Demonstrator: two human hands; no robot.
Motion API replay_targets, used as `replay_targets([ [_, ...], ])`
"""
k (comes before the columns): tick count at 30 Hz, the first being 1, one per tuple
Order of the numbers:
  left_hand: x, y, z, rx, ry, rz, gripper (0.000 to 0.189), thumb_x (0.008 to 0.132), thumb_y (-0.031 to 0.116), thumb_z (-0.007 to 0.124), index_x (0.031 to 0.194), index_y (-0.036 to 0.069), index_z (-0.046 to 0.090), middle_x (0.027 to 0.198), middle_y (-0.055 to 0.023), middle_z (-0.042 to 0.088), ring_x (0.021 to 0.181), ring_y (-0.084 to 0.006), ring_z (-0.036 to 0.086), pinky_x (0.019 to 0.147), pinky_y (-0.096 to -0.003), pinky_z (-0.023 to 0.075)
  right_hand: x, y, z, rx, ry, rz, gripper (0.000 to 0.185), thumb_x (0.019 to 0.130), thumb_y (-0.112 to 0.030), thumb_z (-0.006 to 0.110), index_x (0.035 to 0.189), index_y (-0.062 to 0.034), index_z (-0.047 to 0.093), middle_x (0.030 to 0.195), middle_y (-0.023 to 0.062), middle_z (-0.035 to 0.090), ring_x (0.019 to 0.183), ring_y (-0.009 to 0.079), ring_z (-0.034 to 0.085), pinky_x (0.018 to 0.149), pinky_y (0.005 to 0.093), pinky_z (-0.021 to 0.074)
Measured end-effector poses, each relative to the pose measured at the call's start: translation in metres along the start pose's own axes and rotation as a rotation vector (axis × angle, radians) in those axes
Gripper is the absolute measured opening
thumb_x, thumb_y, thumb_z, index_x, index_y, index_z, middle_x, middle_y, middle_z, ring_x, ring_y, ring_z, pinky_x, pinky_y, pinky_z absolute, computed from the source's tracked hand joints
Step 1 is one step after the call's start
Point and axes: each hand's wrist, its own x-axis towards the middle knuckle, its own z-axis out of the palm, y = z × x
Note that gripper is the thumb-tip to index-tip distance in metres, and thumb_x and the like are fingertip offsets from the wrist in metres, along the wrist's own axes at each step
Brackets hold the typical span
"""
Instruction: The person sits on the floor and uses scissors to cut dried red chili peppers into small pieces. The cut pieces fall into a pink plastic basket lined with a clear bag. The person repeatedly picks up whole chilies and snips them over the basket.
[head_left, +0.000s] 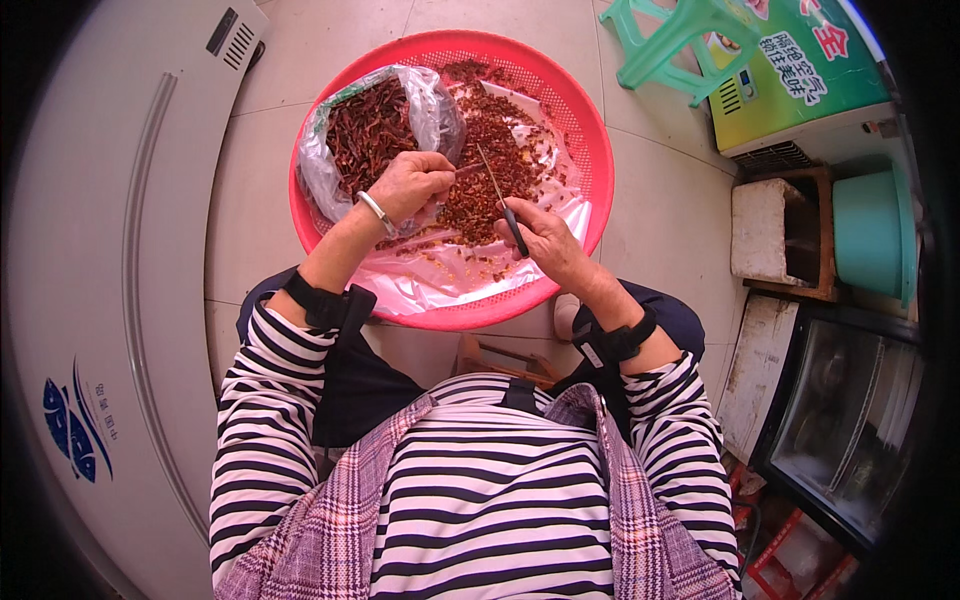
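Note:
Between the fingers of my left hand (415, 184) is a dried red chili (471, 169), its tip pointing right toward the scissors. My right hand (541, 238) grips a pair of dark-handled scissors (489, 171), blades pointing up and away from me. Both hands are over a round red plastic basket (602, 161) with a perforated wall. Whole dried chilies (371, 124) fill a clear plastic bag (324, 184) at the basket's left. Cut chili pieces (491, 202) and pale seeds lie heaped on a plastic sheet (420, 289) beneath my hands.
A large grey-white appliance (97, 262) stands along my left. Upper right are a green plastic stool (660, 52) and a green printed freezer (802, 82). A teal tub (866, 232), a wooden box (821, 187) and a glass-fronted cabinet (832, 420) line the right. Wooden stool parts (502, 360) show between my legs.

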Motion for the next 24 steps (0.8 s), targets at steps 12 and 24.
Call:
replay_targets([
  [12,0.0003,0.0004,-0.0017,-0.095,0.05,-0.008,0.012,0.084,0.014,0.053,0.083,0.002,0.057,0.061,-0.0007,0.052,0.045,-0.007,0.046,0.036,-0.0211,0.037,0.0018,0.0031,-0.001,-0.048,-0.012,0.011,0.032,0.09,-0.019,0.052,0.117,-0.0036,0.048,0.082,-0.0002,0.056,0.064,0.0063,0.052,0.057,0.0197,0.0453],
  [24,0.0008,-0.0017,0.0006,-0.098,0.027,-0.016,0.013,0.084,0.014,0.053,0.086,0.002,0.058,0.062,-0.001,0.053,0.044,-0.0069,0.047,0.036,-0.0208,0.0364,-0.0004,0.001,0.0031,0.111,-0.008,0.048,0.028,0.09,-0.016,0.052,0.115,-0.0047,0.051,0.077,-0.0035,0.055,0.062,0.0034,0.051,0.055,0.0178,0.0449],
])
